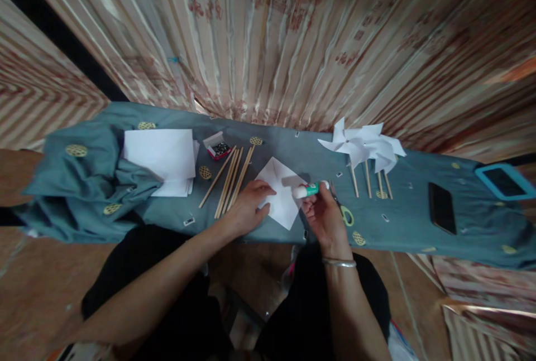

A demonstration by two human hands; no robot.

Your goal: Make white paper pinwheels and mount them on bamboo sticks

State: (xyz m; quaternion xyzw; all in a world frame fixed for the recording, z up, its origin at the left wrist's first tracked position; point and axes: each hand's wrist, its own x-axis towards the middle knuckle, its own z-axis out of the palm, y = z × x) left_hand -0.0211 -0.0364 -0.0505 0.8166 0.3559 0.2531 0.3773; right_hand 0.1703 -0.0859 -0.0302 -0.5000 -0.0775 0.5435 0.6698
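Note:
My left hand (251,205) rests with its fingers apart on the left corner of a white paper square (280,199), which lies turned like a diamond on the cloth. A glue stick (310,189), white with a green label, is gripped in my right hand (324,213) over the paper's right corner. Beside the right hand lie scissors (347,215) with yellow-green handles, their blades partly hidden. Several wooden sticks (230,182) lie just left of my left hand. Past them sits an open small red box (218,149) of dark little pieces.
A stack of white paper (161,157) lies on the left. Finished-looking paper pinwheels (362,146) on sticks lie right of centre. A black phone (441,207) and a blue-framed tablet (505,181) lie farther right on the cloth-covered table (410,221). A curtain (268,43) hangs behind.

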